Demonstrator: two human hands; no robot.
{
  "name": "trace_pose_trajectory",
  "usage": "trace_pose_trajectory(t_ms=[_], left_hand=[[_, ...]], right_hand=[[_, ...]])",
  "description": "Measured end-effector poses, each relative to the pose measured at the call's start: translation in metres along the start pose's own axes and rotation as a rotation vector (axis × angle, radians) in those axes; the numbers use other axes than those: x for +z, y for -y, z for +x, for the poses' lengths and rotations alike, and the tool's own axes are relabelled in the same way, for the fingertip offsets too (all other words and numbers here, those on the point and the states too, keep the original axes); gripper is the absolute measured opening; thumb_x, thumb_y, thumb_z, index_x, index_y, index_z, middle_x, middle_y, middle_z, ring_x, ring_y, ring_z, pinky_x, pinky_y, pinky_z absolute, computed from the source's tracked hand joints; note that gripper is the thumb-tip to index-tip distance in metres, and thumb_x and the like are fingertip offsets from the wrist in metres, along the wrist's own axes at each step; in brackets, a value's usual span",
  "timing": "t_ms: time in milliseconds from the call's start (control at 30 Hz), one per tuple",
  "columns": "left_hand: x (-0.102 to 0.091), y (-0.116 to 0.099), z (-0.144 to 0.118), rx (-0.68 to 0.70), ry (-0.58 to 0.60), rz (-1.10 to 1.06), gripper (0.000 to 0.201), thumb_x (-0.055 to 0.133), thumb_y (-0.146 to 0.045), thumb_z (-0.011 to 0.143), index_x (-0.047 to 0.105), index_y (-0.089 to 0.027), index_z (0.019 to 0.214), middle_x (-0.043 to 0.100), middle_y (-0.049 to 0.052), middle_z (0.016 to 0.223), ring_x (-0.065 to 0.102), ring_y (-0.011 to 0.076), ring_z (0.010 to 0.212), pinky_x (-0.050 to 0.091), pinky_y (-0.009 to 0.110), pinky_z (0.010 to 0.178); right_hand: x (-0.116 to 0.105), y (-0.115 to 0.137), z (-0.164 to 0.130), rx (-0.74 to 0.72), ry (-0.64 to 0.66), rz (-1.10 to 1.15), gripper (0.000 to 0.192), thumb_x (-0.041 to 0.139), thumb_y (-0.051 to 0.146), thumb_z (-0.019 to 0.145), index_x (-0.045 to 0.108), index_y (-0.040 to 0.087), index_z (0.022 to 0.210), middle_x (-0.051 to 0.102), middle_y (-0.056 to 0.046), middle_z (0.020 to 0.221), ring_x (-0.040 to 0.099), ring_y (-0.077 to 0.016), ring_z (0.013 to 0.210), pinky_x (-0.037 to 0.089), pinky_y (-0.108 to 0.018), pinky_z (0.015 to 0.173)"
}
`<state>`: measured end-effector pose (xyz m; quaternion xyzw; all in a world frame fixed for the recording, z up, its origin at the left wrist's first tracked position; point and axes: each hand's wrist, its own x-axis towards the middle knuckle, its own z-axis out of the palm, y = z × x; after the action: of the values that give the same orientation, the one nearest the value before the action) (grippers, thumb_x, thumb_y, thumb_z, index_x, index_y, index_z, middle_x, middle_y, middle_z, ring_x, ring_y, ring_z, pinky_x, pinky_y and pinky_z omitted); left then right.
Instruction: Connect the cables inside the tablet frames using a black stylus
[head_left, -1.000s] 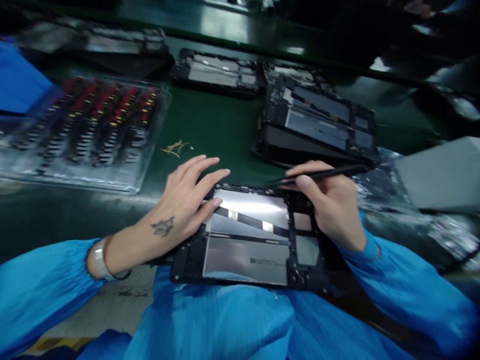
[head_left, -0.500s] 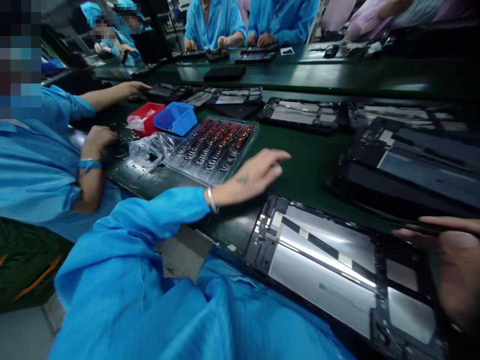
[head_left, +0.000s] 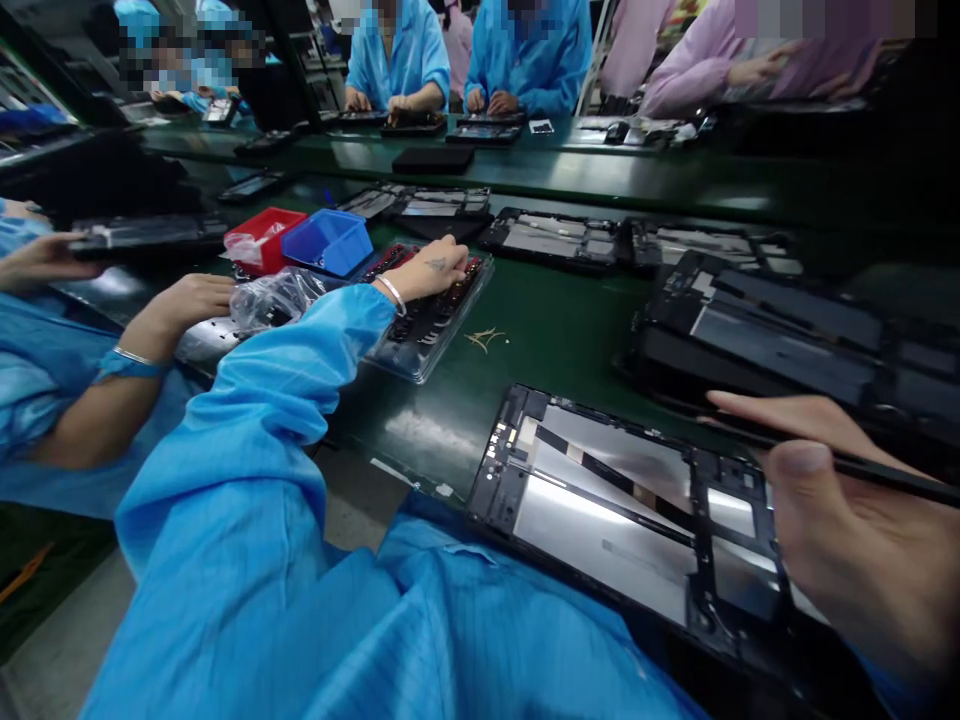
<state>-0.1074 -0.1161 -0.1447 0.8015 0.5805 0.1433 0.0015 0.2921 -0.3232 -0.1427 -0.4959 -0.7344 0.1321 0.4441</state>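
- Head view: I see the clear tray [head_left: 431, 318] of small black-and-red parts on the green bench [head_left: 555, 330], just beside a blue bin [head_left: 328, 241] and a red bin [head_left: 262, 238]. The parts sit in rows, dark with red tips, under glossy plastic that catches the light.
- My left hand [head_left: 427, 268] is stretched out over the tray's far end, fingers bent down onto the parts. I cannot tell whether it has pinched one or only rests there, as the fingertips are hidden behind the knuckles.
- My right hand [head_left: 847, 530] is closed around a thin black stylus [head_left: 885, 470], held between thumb and fingers at the lower right. Its tip is lost against the dark stack behind it, and its far end runs out of the picture.
- The open tablet frame [head_left: 622, 500] lies at the bench's near edge over my lap: a black surround, silvery panels, a dark ribbon running across. Its right end is covered by my right hand, and its lower edge is cut off by my blue sleeve.
- A stack of similar frames [head_left: 780, 335] stands beyond it, blurred at the right.
- A neighbour's hand [head_left: 187, 297] rests by a crumpled plastic bag [head_left: 274, 297] to the left. Other people at the far bench are too small to read.
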Motion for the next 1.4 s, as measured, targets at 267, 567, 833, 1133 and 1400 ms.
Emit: trace_pose_trajectory(t_ms=[267,567,833,1133,1400], left_hand=[[-0.039,-0.113,-0.079,0.476,-0.345,0.045,0.021,0.042,-0.021,0.104,0.063,-0.018,0.107,0.068,0.008,0.100,0.066,0.0211,0.096,0.052,0.036,0.086],[-0.017,-0.176,-0.120,1.308,-0.638,0.396,0.015,0.061,-0.029,0.099,0.074,-0.022,0.102,0.076,0.003,0.105,0.073,0.0188,0.101,0.062,0.027,0.083],[-0.017,-0.182,-0.118,1.337,-0.568,0.196,0.013,0.060,-0.019,0.099,0.072,-0.018,0.099,0.076,0.005,0.103,0.073,0.0167,0.095,0.061,0.025,0.083],[-0.025,-0.180,-0.122,0.682,-0.383,0.150,0.015,0.049,-0.017,0.103,0.062,-0.014,0.097,0.067,0.005,0.085,0.062,0.0165,0.077,0.052,0.028,0.069],[-0.025,-0.184,-0.127,0.667,-0.317,0.181,0.021,0.046,-0.015,0.103,0.061,-0.016,0.089,0.060,0.001,0.077,0.055,0.0153,0.070,0.042,0.028,0.063]], right_hand=[[0.054,0.026,0.037,0.523,0.445,0.955,0.026,0.066,0.044,0.093,0.073,0.020,0.099,0.060,0.001,0.072,0.053,-0.0105,0.059,0.046,-0.027,0.056],[0.061,0.029,0.028,0.670,0.401,1.065,0.028,0.084,0.039,0.077,0.069,0.017,0.084,0.050,0.004,0.067,0.042,-0.0069,0.061,0.035,-0.020,0.053],[0.058,0.029,0.028,0.517,0.356,0.888,0.025,0.082,0.041,0.078,0.071,0.019,0.081,0.061,0.001,0.073,0.051,-0.0101,0.066,0.042,-0.023,0.058],[0.051,0.033,0.029,0.046,0.259,0.336,0.016,0.065,0.028,0.093,0.073,0.018,0.084,0.068,-0.001,0.075,0.057,-0.0127,0.067,0.042,-0.027,0.061],[0.054,0.028,0.026,-0.121,0.278,0.251,0.013,0.060,0.019,0.094,0.072,0.020,0.090,0.070,-0.001,0.081,0.063,-0.0139,0.073,0.046,-0.028,0.066]])
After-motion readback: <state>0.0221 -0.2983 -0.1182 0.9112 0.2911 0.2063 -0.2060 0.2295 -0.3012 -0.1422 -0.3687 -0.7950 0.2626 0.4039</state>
